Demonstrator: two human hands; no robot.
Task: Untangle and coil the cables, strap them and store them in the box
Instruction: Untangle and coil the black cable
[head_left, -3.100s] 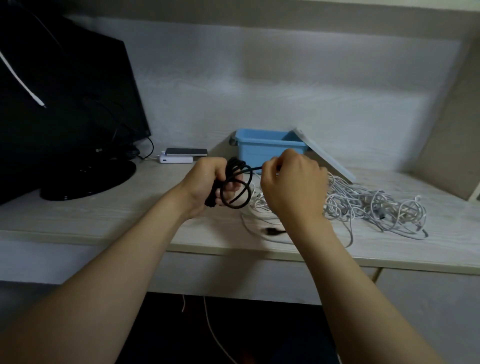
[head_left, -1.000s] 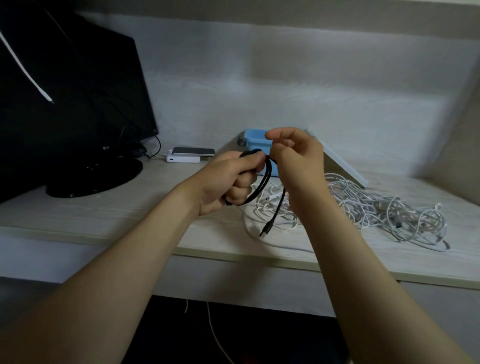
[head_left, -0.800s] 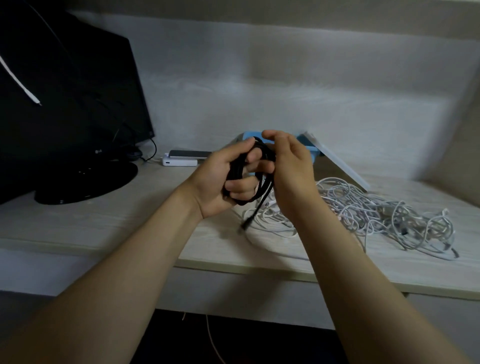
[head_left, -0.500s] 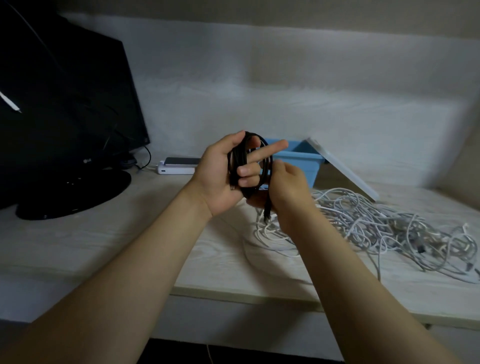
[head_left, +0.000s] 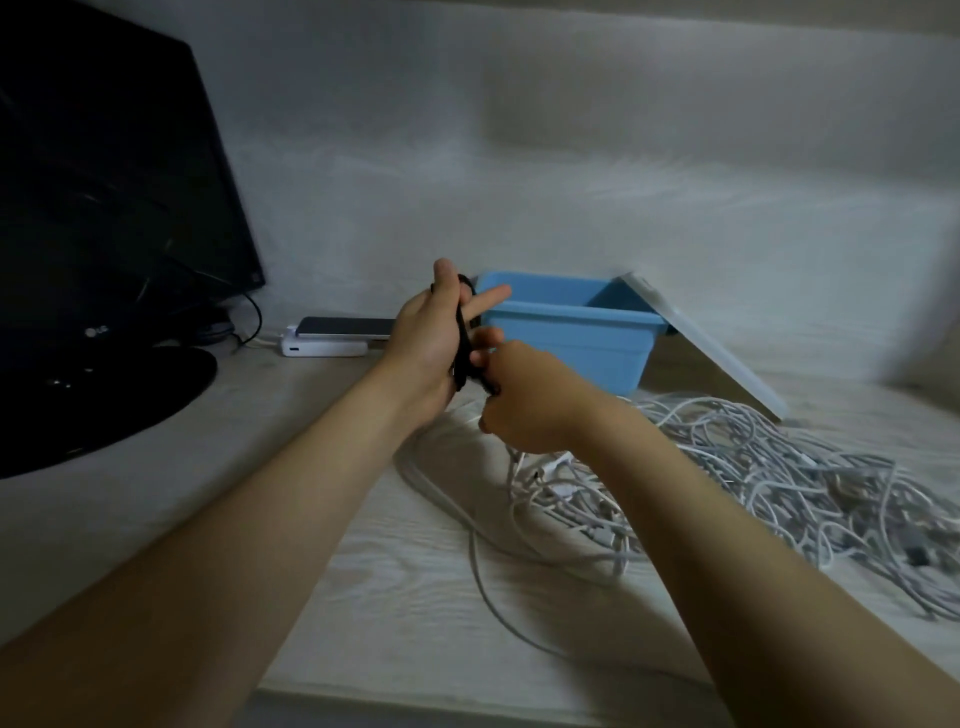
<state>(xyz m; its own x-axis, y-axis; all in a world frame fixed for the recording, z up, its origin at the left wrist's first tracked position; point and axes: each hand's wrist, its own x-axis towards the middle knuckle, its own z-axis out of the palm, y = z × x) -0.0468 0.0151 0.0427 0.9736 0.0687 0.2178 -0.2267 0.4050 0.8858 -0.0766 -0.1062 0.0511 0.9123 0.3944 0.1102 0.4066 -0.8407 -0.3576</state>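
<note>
Where the front edge of the desk crosses the bottom of the view, both forearms reach over it, and one loose white strand trails close to that edge. Bare wood lies open on the left, between the arms and the round foot of the monitor. To the right, a tangled heap of white cables covers the desk out to the side of the picture.

Above the near end of that heap the hands meet, raised off the desk. The left hand grips a small coil of black cable, with its thumb up, its forefinger straight out toward the box and its other fingers folded round the loops. The right hand is curled just below it and seems to pinch the lower part of the same coil, though blur hides the fingertips.

Behind the hands stands the blue box, open at the top. Its pale lid leans against the box's right rim, with its lower edge on the desk. Left of the box, near the back wall, a phone lies flat on a white power bank. On the monitor's lower frame, "LG" can be read.
</note>
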